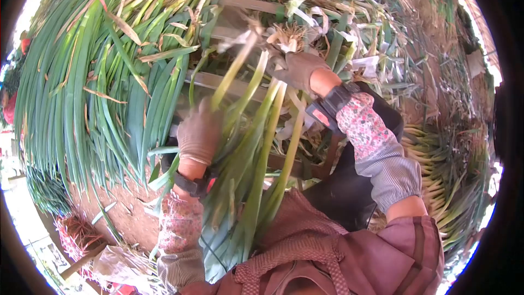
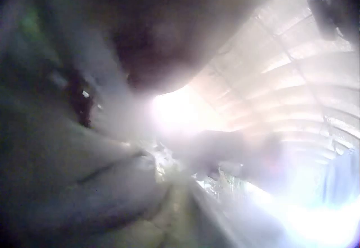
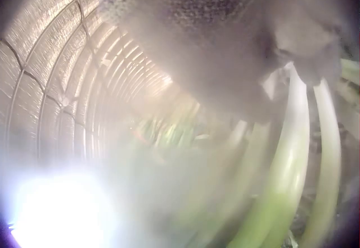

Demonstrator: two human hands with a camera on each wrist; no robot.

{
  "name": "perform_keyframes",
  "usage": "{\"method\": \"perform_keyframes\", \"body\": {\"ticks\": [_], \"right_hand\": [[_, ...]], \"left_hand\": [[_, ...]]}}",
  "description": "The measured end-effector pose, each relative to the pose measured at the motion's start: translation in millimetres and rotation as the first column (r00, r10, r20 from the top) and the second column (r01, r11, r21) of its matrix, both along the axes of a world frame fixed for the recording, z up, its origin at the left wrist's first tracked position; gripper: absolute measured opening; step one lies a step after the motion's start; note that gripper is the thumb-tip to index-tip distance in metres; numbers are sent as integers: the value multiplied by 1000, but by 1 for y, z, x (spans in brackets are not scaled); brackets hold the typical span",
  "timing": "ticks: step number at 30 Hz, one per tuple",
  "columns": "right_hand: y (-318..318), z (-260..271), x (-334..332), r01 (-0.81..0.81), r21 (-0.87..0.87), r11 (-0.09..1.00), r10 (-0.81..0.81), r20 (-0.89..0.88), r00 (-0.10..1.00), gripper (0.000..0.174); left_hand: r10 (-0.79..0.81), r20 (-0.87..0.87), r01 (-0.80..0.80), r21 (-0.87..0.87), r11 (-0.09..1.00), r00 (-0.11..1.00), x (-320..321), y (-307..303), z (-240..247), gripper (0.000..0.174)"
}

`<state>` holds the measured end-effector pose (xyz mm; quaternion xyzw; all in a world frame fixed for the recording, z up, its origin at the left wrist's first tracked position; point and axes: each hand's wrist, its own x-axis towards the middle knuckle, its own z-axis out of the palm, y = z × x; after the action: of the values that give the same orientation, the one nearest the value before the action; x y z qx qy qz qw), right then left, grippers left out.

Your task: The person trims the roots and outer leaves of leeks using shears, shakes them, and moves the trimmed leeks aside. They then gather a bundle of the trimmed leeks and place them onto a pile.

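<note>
In the head view, my gloved right hand [image 1: 301, 70] grips several green onions [image 1: 262, 125] close to their white root ends. Their long leaves hang down over my lap. A tuft of roots [image 1: 289, 37] sticks out above the fingers. Lower left, my gloved left hand [image 1: 199, 134] holds a single green onion [image 1: 236, 68] by its stalk, its white end pointing up beside the bunch and blurred. In the right wrist view, white stalks [image 3: 292, 141] run down from beneath the gloved fingers. Glare and blur hide most of the left wrist view.
A large heap of green onions [image 1: 82, 93] lies on the left, roots toward the back. Peeled scraps [image 1: 360, 38] cover the back right. Wooden slats [image 1: 251, 4] show behind my hands. More green onions [image 1: 431, 169] lie on the right.
</note>
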<state>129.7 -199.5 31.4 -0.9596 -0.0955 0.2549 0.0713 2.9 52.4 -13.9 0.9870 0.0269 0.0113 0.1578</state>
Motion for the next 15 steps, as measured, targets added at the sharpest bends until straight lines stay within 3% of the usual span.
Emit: {"method": "perform_keyframes", "body": {"ticks": [4,7,11,12,15], "right_hand": [[-28,-4,-25,22,59,998,-25,63,998,60],[-56,-6,-43,100,128,987,-116,124,985,58],[-86,-6,-69,202,67,977,-208,117,971,56],[-87,4,-76,224,64,972,-228,54,972,52],[-107,-14,-94,250,99,963,-257,62,964,51]], "left_hand": [[-31,-272,73,147,986,962,-5,-26,32,79],[-50,-342,136,231,963,938,-1,-33,41,79],[-76,-447,198,235,952,892,14,-36,43,87],[-34,-500,163,215,963,865,21,-42,47,102],[-51,-485,187,235,954,873,28,-63,51,117]]}}
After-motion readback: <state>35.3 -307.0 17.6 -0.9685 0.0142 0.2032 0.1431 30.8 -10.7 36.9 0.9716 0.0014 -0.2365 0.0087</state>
